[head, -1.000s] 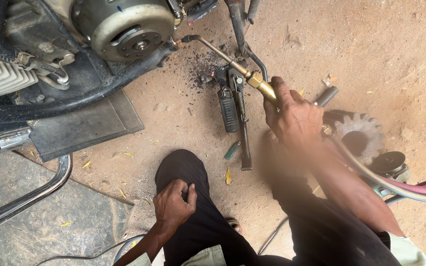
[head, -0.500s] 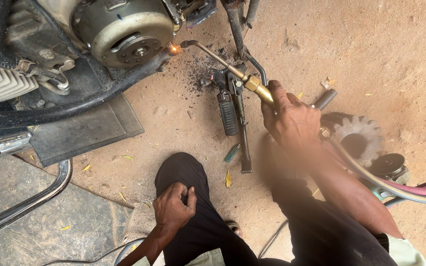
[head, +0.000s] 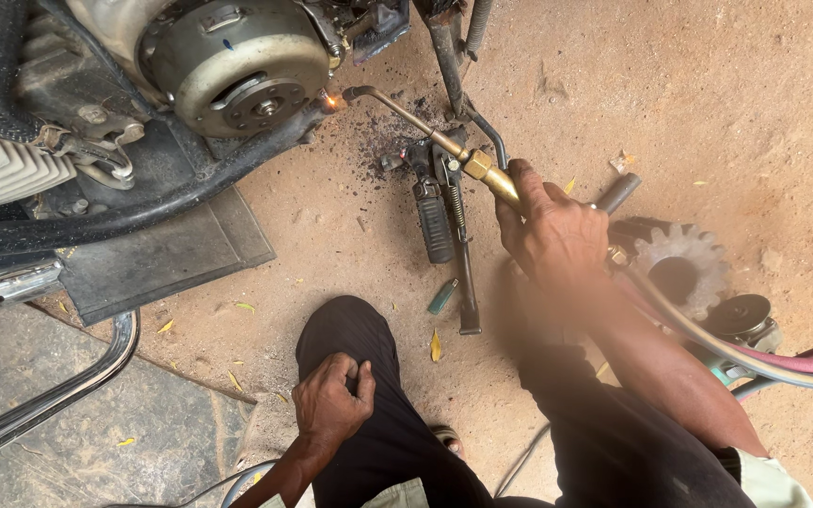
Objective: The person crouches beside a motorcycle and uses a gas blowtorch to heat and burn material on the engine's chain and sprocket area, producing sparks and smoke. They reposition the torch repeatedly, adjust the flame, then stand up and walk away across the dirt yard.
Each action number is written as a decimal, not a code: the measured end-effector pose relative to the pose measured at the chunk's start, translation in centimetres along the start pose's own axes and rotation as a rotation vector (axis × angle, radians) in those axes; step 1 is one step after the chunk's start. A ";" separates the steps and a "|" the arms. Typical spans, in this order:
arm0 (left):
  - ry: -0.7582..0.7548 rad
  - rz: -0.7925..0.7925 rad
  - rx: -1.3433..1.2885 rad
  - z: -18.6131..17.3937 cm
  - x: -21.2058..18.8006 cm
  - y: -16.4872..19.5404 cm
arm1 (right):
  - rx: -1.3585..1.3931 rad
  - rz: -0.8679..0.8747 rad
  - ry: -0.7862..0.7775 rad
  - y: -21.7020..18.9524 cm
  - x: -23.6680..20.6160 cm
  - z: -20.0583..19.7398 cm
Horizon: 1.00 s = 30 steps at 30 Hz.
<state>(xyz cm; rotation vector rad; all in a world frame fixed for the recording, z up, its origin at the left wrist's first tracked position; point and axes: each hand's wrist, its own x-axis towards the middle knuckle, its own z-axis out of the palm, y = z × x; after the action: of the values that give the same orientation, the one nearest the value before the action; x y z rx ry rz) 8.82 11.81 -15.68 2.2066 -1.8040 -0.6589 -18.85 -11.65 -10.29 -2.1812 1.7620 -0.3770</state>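
Note:
My right hand [head: 552, 235] grips the handle of a brass gas torch [head: 425, 127]. Its bent tip reaches up and left to the motorcycle engine, where a small orange flame [head: 333, 100] glows beside the round engine cover [head: 237, 75]. Pink and pale hoses [head: 755, 353] trail from the torch handle off to the right. My left hand [head: 331, 404] rests curled on my left knee, on the dark trouser leg [head: 359, 376], with nothing visible in it.
A footrest and side stand [head: 449, 221] lie on the dirt under the torch. A toothed sprocket [head: 679, 268] and a grinder [head: 745, 320] sit at the right. A black mat [head: 157, 254] and a chrome pipe [head: 49, 400] are at the left. A small green lighter [head: 442, 295] lies near my knee.
A flame has appeared at the torch tip, which has edged closer to the engine cover. My left hand has stayed on my knee.

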 end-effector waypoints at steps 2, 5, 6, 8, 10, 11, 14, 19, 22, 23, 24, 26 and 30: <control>0.004 0.012 -0.004 0.0 0.0 0.0 | 0.035 -0.022 0.021 0.1 0.0 0.0; -0.002 0.002 0.006 -0.1 0.1 0.1 | 0.015 0.004 -0.027 0.2 0.0 0.1; -0.001 0.002 0.007 -0.1 0.1 0.1 | 0.022 -0.003 -0.004 0.2 0.0 0.0; -0.001 0.002 0.008 -0.2 0.1 0.2 | 0.036 -0.018 0.039 0.0 0.1 -0.1; -0.004 -0.004 0.003 -0.3 0.2 0.3 | 0.034 -0.005 0.012 -0.4 0.3 -0.3; -0.006 -0.007 -0.001 -0.3 0.2 0.4 | 0.032 0.001 -0.002 -0.5 0.3 -0.5; 0.023 0.028 0.001 -0.7 0.3 0.6 | 0.001 0.050 -0.026 -0.5 0.0 -1.1; 0.025 -0.022 0.026 -1.0 0.3 1.1 | -0.031 -0.101 -0.091 2.3 -2.6 -2.5; -0.002 -0.033 0.029 -1.1 0.7 1.4 | -0.028 0.112 -0.122 4.2 -3.7 -3.1; -0.013 -0.033 0.029 -1.1 0.7 1.5 | 0.015 0.266 -0.128 4.6 -4.1 -3.5; -0.013 -0.042 0.021 -1.1 0.7 1.7 | -0.028 0.288 -0.177 5.1 -4.3 -4.0; -0.019 -0.052 0.009 -1.3 0.9 1.9 | -0.114 0.343 -0.270 5.7 -4.7 -5.4; -0.038 -0.089 0.022 -1.9 1.1 2.6 | 0.079 0.556 -0.336 5.6 -5.0 -8.4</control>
<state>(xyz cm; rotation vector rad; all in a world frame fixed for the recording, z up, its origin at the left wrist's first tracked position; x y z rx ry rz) 7.66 9.97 -13.09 2.3149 -1.7476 -0.7070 -28.25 -8.44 -4.87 -1.4988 2.0027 0.0523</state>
